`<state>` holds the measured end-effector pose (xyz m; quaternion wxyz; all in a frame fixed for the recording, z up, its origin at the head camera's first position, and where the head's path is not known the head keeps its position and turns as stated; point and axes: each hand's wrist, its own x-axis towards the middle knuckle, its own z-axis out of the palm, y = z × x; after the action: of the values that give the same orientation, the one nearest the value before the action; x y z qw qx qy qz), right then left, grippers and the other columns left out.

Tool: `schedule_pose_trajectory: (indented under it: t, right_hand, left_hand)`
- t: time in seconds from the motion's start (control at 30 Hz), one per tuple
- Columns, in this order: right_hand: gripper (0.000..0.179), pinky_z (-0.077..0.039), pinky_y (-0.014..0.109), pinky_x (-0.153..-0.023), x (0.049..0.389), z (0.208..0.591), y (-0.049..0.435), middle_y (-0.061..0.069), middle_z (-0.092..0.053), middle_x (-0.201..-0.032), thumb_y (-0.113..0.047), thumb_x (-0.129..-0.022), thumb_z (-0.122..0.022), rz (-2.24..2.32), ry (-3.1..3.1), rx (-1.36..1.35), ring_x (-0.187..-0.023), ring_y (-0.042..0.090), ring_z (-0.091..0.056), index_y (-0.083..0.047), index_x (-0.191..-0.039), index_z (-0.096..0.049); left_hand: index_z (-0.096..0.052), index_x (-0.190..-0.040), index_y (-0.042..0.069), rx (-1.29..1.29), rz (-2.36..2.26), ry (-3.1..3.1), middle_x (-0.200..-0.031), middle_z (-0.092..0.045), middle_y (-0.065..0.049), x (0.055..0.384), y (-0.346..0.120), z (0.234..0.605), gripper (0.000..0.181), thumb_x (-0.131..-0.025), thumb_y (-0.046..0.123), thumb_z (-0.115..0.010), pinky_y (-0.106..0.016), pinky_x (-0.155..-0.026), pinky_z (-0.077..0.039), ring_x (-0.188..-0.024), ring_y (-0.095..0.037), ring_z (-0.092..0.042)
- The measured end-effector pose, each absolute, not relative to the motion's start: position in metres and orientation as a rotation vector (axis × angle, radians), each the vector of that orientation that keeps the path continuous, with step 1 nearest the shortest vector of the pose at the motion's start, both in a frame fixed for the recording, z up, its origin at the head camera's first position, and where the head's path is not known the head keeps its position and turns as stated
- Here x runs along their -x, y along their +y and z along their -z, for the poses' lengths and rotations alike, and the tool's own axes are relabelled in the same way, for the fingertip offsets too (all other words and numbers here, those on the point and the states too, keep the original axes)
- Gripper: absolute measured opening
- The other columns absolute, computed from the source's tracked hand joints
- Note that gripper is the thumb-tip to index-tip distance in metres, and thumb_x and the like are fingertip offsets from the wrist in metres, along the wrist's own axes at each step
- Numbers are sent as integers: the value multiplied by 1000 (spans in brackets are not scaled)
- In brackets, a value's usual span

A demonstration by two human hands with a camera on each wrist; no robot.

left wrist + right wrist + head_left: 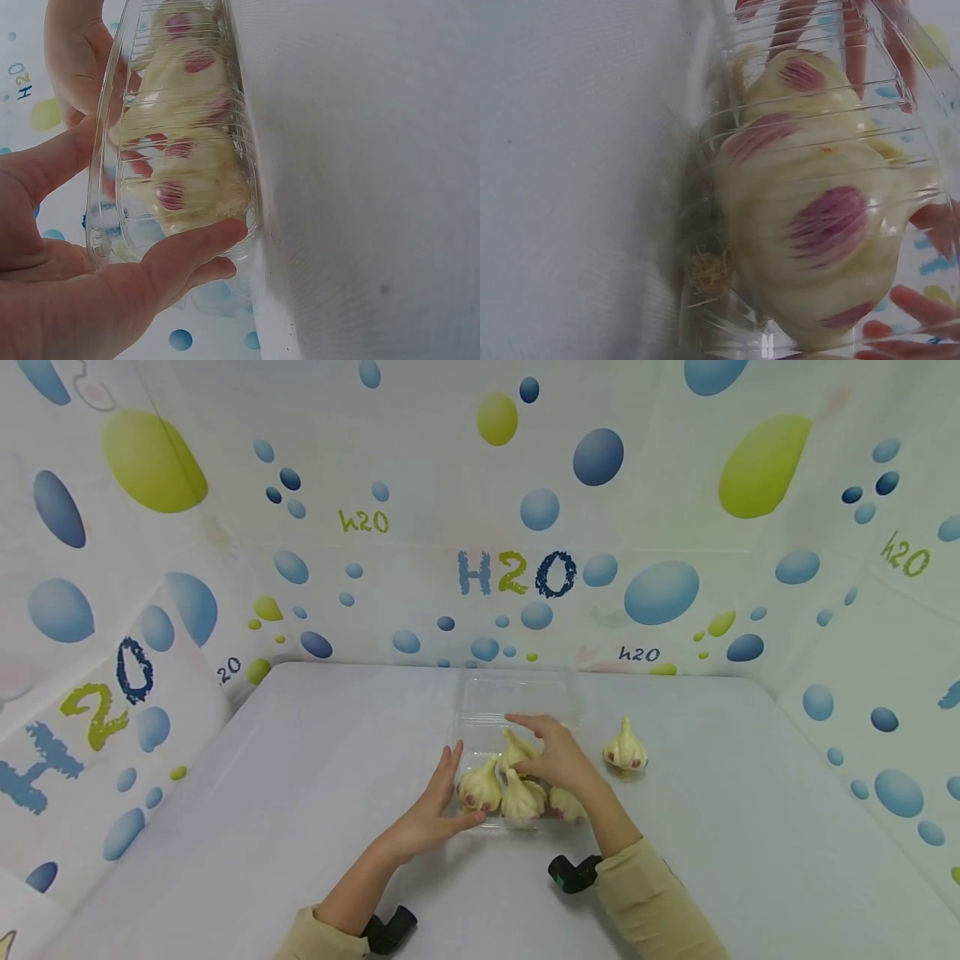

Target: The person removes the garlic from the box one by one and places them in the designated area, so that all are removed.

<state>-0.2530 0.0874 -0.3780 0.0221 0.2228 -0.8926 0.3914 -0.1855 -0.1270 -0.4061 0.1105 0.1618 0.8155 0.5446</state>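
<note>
Two hands flank a clear plastic box on the white tabletop (322, 760), its long side running left to right before the person. At the left, the left hand (431, 814) is spread wide, its fingers straight along the box's left side and its thumb stretched across the near corner against the wall; it has no bulb in its grasp. Just inside that side sits the left bulb (480, 787), stem tipped up and to the right.

Next, in the middle of the box (517, 828), come the front bulb (522, 797) and, behind it, the rear bulb (519, 745), with the clear lid (517, 693) folded back flat beyond them. The right bulb (567, 804) fills the near right corner, partly hidden under the forearm.

The right hand (558, 760) reaches in over the right side, partly spread, with the rear bulb between its thumb and extended forefinger; whether they pinch it, I cannot tell.

Farthest right, outside the box, stands the lone bulb (626, 750), to the right of the right hand and much nearer to it than to the left, its long axis upright with the stem uppermost. Like the boxed ones, it is creamy yellow, plump and narrow-necked, with reddish-purple patches low on its sides; through the ribbed wall, those patches look streaked.
</note>
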Motion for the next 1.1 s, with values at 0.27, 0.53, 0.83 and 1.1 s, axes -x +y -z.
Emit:
schedule_pose_trajectory:
  t: [0.27, 0.53, 0.83, 1.1]
  right_hand:
    - [66, -47, 43, -80, 259, 378, 85, 12, -50, -131, 0, -70, -71, -1106, -2889, -733, -109, 35, -50, -13, -131, -51]
    - [67, -43, 25, -60, 261, 379, 80, 17, -50, -130, 5, -69, -70, -1057, -2948, -760, -110, 33, -52, -8, -132, -50]
    - [68, -39, 25, -57, 262, 380, 76, 20, -54, -124, 10, -69, -66, -1009, -2956, -740, -85, 25, -57, -9, -132, -49]
    - [66, -40, 25, -57, 264, 383, 74, 21, -56, -120, 10, -69, -66, -1003, -2954, -705, -84, 24, -55, -12, -130, -51]
  left_hand:
    - [4, -148, 25, -486, -1619, 2382, -150, 18, -14, 185, -126, 404, 93, -86, 17, -65, -60, -102, -15, -135, -40, -2]
    - [3, -148, 23, -498, -1618, 2379, -150, 18, -14, 184, -126, 404, 92, -86, 18, -65, -60, -102, -15, -135, -41, -3]
    - [3, -148, 23, -495, -1622, 2382, -150, 17, -14, 185, -126, 406, 92, -86, 18, -65, -59, -103, -17, -134, -42, -7]
    - [3, -148, 24, -495, -1619, 2383, -150, 17, -14, 185, -128, 407, 93, -86, 19, -66, -59, -102, -17, -135, -42, -5]
